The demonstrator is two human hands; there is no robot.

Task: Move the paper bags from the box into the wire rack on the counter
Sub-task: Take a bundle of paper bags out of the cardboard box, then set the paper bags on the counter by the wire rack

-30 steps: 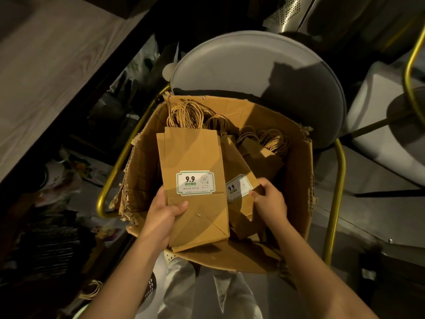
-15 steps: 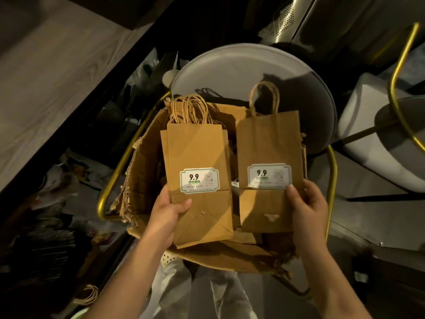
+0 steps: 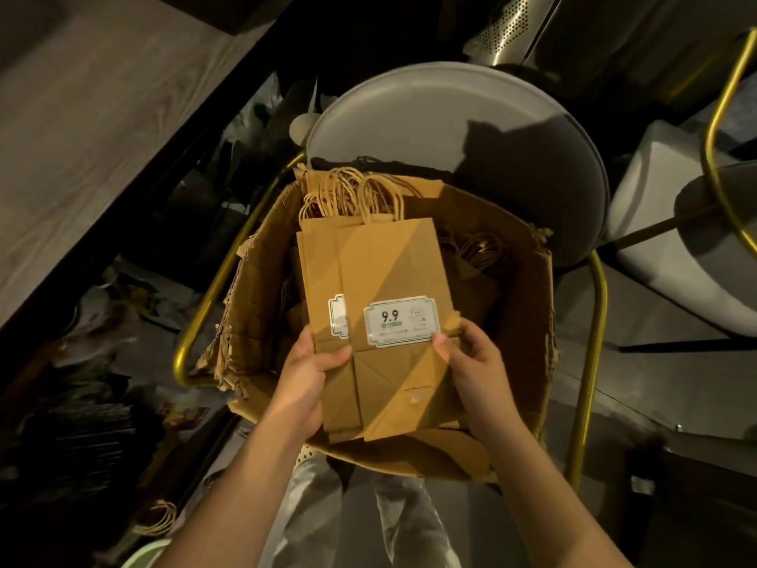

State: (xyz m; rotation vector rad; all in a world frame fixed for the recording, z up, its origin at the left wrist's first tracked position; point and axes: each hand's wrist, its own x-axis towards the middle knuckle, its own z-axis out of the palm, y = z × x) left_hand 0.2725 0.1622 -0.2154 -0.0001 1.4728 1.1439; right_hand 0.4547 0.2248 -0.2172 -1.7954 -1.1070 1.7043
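Paper bags [image 3: 381, 280], flattened and stacked with the front one overlapping the one behind, are held at the centre of the frame over the open cardboard box [image 3: 528, 321]. Their long axis runs nearly straight up the frame, leaning slightly left at the top. The twisted handles [image 3: 360, 194] point to the top of the frame and the folded bottoms point toward the person. The left hand [image 3: 305, 383] holds the stack's lower left edge, its grip closed with the thumb across the front. The right hand [image 3: 477, 362] pinches the lower right edge just beside the white 9.9 label [image 3: 399, 321]. More bags [image 3: 475, 260] lie shadowed in the box's right half. The box rests on a round grey chair seat [image 3: 430, 129], and a wooden bench [image 3: 82, 137] fills the upper left.
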